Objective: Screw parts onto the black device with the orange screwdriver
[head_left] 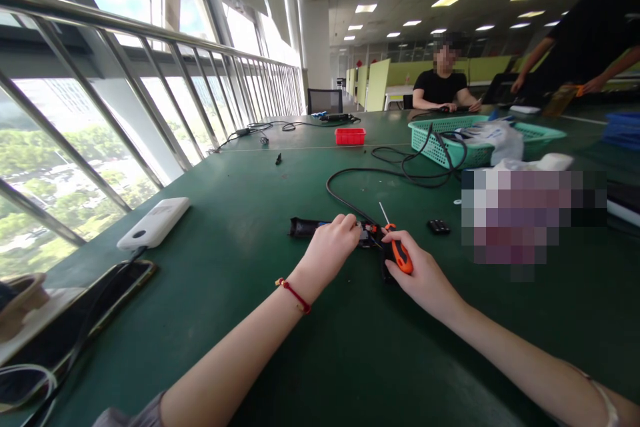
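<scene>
1. One black tool (369, 237) lies across the middle of the desk (225, 213), right in front of us. Its barrel points left, its grip comes down toward us on the right, and small orange and pale parts show between our hands.
2. Our left hand (336, 241) lies over the barrel, its fingers bent together and clamped on the tool; their tips are partly hidden. We wear a red bracelet (295, 297) on that wrist.
3. Our right hand (417, 272) has its fingers clamped on an orange-and-black screwdriver (403, 258) beside the grip. The shaft slants up and left, its tip clear of the tool.
4. From the tool a black cable (360, 169) loops back and right to a green basket (434, 149), which has a white bag (506, 140) in it.
5. Just right of our right hand we see a small black part (439, 227); farther off, to the left, lies a black scrap (279, 159).
6. Behind the tool sits a red box (350, 137).
7. To our left are a white power bank (154, 223) and, nearer us, a phone (113, 293).
8. Across the desk one person (440, 90) sits; another (590, 40) stands at the right.
</scene>
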Motion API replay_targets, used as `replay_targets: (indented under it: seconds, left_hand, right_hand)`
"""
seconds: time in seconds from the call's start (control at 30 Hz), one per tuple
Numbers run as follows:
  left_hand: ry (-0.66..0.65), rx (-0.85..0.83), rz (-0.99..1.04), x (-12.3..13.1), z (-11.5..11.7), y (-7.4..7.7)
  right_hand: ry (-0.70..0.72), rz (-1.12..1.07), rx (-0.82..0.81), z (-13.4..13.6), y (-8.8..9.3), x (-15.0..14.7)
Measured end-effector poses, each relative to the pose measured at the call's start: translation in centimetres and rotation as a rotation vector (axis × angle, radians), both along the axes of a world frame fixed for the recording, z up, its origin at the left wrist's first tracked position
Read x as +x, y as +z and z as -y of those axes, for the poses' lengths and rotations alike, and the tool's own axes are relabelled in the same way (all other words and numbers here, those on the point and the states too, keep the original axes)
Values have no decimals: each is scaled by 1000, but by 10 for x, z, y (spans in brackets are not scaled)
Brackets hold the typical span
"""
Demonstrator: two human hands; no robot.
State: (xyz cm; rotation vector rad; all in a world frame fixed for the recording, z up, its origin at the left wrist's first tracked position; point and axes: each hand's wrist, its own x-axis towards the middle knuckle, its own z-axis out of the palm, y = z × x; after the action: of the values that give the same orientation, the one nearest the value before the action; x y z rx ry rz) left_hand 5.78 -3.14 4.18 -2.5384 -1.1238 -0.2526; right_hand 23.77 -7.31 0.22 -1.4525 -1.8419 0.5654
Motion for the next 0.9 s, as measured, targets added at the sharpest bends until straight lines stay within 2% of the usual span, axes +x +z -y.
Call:
replay_targets:
  seconds: [0.13,0.23,0.33,0.43,0.57,0.63,0.8,0.9]
  left_hand:
    - [31,-28,-66,5,6,9]
    - [96,-68,-10,4,6,8]
    - [134,-122,120,-1,6,1]
    - [115,-153,224,-10,8,-10]
    - [98,-131,229,-19,17,-22]
    - [63,-70,167,-22,23,-24]
    - [-192,-28,-127,-20,41,-18]
    - [-220,8,-204,-17,50,-18]
  right_hand:
    - [25,-1,18,3,2,-3]
    - [54,16,10,5,1,-3]
    - [72,23,7,4,0,-1]
    - [78,28,9,4,0,1]
    - [82,37,7,7,4,1]
    - [86,45,8,7,4,1]
    - [113,45,35,2,-1,4]
    - [118,50,46,1,-3,4]
